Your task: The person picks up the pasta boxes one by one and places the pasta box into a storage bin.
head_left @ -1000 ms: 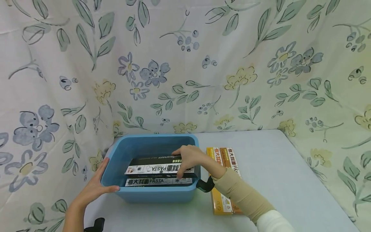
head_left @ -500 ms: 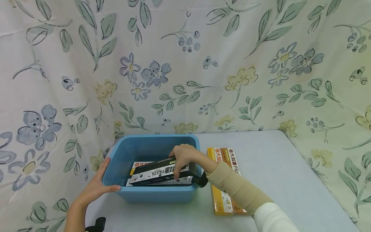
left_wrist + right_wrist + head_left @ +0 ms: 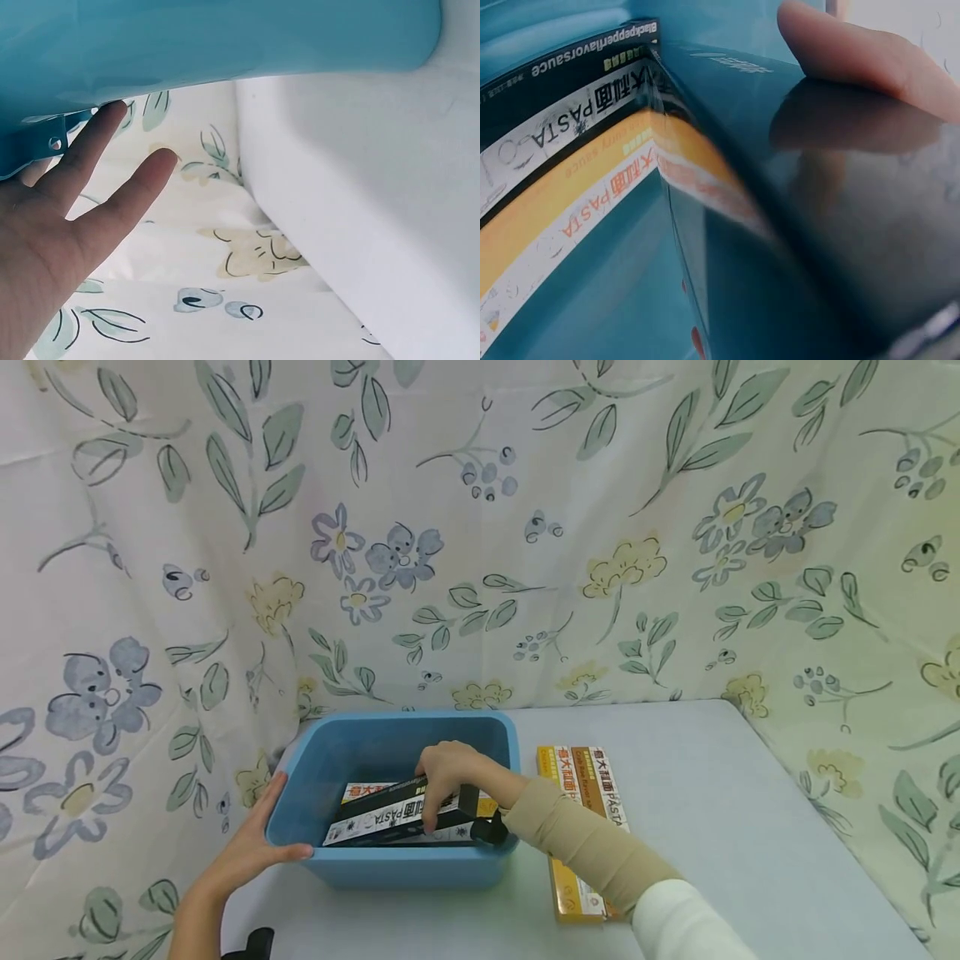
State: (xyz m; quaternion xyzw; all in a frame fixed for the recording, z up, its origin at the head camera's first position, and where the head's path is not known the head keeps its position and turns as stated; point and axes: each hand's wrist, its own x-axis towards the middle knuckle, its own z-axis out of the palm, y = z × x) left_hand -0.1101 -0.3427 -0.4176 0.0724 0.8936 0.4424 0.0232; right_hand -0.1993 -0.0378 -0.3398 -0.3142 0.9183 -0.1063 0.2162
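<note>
In the head view my right hand [image 3: 450,777] grips a black pasta box [image 3: 375,823] by its right end, inside a blue plastic bin [image 3: 405,853]. The held box slants, its left end low toward the bin's front left corner. Beneath and behind it show parts of other pasta boxes, one with red letters [image 3: 366,791]. The right wrist view has a fingertip [image 3: 862,52] on the dark held box [image 3: 870,195], beside a black box [image 3: 570,112] and a yellow curry sauce box [image 3: 592,180]. My left hand [image 3: 243,852] rests at the bin's left front corner, fingers spread straight.
Right of the bin, a yellow pasta box [image 3: 567,897] and a brown one [image 3: 588,770] lie side by side on the white table [image 3: 750,827], partly under the right forearm. Floral cloth [image 3: 480,543] hangs behind and to the left.
My right hand has shifted left with the black box, turning it from lying level across the bin to a slant. More of the boxes underneath now shows. The left hand stays at the corner.
</note>
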